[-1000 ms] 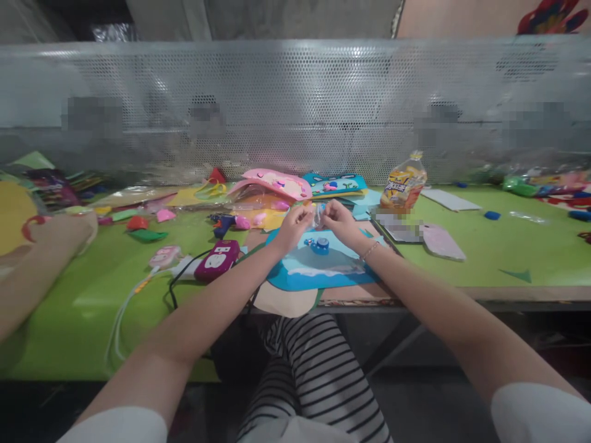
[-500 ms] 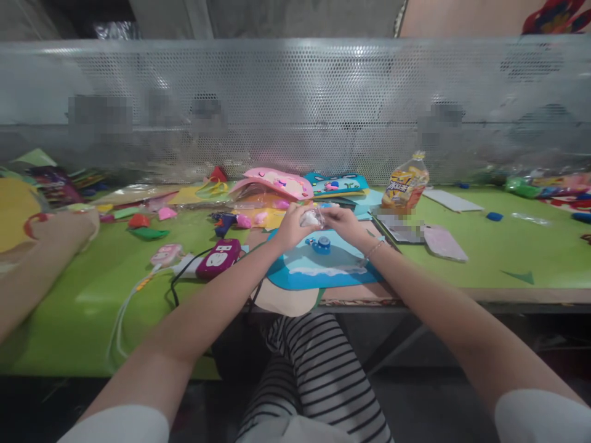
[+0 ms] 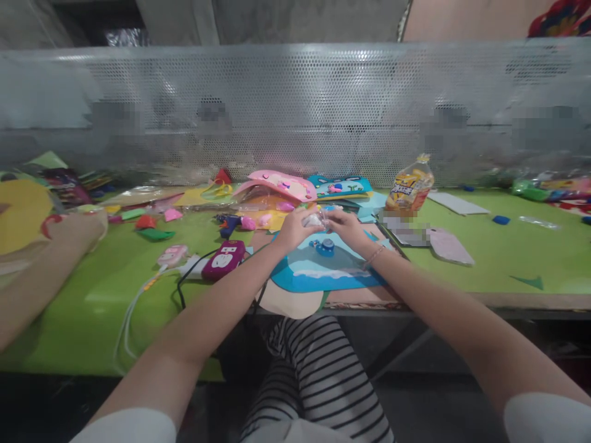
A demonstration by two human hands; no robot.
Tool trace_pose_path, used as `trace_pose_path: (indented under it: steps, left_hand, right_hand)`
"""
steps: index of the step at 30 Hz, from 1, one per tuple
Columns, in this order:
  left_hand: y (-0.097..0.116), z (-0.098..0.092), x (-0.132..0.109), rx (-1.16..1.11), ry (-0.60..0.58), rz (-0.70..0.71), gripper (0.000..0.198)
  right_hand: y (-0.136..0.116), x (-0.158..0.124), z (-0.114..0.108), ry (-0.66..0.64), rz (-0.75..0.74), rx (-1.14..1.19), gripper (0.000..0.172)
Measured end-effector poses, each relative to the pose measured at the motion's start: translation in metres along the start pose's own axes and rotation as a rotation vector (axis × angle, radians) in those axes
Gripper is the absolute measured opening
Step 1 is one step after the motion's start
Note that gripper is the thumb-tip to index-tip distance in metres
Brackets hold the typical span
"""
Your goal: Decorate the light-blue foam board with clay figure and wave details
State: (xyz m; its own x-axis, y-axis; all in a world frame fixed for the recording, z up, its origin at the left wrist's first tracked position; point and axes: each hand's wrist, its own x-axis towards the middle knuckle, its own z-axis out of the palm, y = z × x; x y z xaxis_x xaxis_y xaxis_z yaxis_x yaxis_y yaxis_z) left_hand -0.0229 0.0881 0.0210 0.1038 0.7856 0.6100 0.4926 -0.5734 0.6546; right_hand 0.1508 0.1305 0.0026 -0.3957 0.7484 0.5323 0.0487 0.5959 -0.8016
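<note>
My left hand (image 3: 295, 229) and my right hand (image 3: 345, 226) meet above a blue felt sheet (image 3: 323, 271) on the green table (image 3: 92, 289). Both pinch a small white and clear piece (image 3: 314, 219) between their fingertips; I cannot make out what it is. Just below the hands, a small blue round piece (image 3: 327, 247) lies on the felt. A thin bracelet shows on my right wrist.
A maroon device (image 3: 224, 258) with a black cable and a pink gadget (image 3: 172, 255) lie to the left. Pink and teal felt crafts (image 3: 281, 184) sit behind. A snack bag (image 3: 410, 187) stands right. Another person's arm (image 3: 41, 258) rests at far left. A perforated metal screen (image 3: 295, 104) backs the table.
The hands have come closer together and dropped slightly towards the felt, still pinching the small piece. The view shifted slightly down.
</note>
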Motion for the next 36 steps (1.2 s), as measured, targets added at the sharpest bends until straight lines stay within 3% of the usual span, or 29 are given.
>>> trace_pose_path:
  steps: [7,12,17,22,31,36]
  left_hand:
    - [-0.005,0.004,-0.002,-0.037,-0.079,-0.070,0.024]
    - [-0.010,0.006,-0.002,0.029,-0.069,-0.056,0.025]
    - [-0.004,0.004,-0.004,0.041,-0.174,-0.046,0.024]
    - [0.003,0.002,-0.003,0.102,-0.179,-0.059,0.030]
    - [0.002,0.001,-0.008,0.130,-0.249,-0.070,0.029]
    - [-0.001,0.005,-0.008,0.132,-0.250,-0.067,0.027]
  right_hand:
    - [-0.005,0.000,-0.005,-0.152,0.102,0.062,0.024]
    - [-0.009,0.001,-0.006,-0.180,0.124,0.050,0.020]
    - [-0.010,0.001,-0.009,-0.277,0.153,0.078,0.022]
    - [-0.008,0.003,-0.012,-0.239,0.178,0.100,0.025]
    - [-0.013,0.000,-0.011,-0.354,0.121,-0.091,0.024]
    - [-0.012,-0.001,-0.011,-0.407,0.088,-0.030,0.020]
